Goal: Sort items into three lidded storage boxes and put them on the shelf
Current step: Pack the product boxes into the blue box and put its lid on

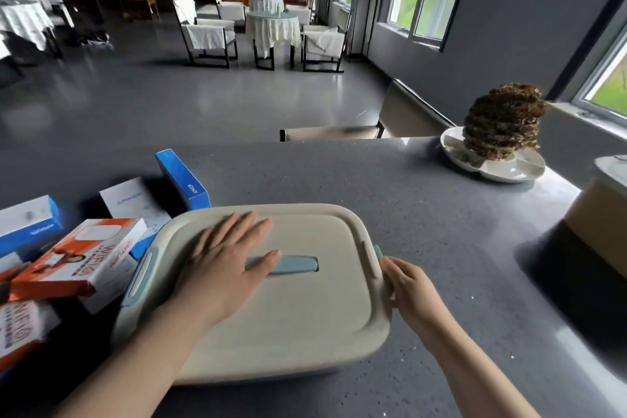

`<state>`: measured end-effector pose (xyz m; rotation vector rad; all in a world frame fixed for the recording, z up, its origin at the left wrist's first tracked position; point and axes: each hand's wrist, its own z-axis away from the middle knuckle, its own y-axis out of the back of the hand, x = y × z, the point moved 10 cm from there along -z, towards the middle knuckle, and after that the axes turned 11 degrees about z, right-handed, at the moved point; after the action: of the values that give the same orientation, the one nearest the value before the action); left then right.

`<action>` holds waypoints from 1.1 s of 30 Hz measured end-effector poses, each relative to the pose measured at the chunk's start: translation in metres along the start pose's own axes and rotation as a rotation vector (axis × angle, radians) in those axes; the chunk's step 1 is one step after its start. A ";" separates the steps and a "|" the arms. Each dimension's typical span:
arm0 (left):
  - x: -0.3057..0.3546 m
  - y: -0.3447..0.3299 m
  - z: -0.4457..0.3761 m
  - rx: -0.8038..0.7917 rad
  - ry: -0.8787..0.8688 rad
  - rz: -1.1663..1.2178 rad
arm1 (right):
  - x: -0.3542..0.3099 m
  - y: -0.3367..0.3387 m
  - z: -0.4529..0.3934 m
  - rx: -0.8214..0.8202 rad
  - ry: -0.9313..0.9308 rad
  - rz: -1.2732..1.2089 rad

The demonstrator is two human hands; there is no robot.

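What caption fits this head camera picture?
Left hand presses flat on the beige storage box lid while the right hand grips its side latch.

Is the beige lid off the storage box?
No, the beige plastic lid sits on the storage box, with the left hand flat on top.

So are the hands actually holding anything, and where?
The right hand grips the storage box at its right-side latch; the left hand only presses flat on the lid.

A single wide-angle view from a person's head, looking forward and down over a grey counter close below, with both forearms reaching in from the bottom edge and a room stretching away beyond.
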<state>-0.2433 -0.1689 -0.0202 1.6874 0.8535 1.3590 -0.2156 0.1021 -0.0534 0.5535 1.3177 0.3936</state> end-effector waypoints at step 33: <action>-0.154 0.049 0.102 0.560 0.646 0.839 | -0.163 -0.096 0.048 0.070 0.921 0.679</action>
<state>-0.1725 -0.3428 -0.0575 2.1938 0.9721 2.5050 -0.2079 -0.0750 0.0274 0.9349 2.0000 1.2730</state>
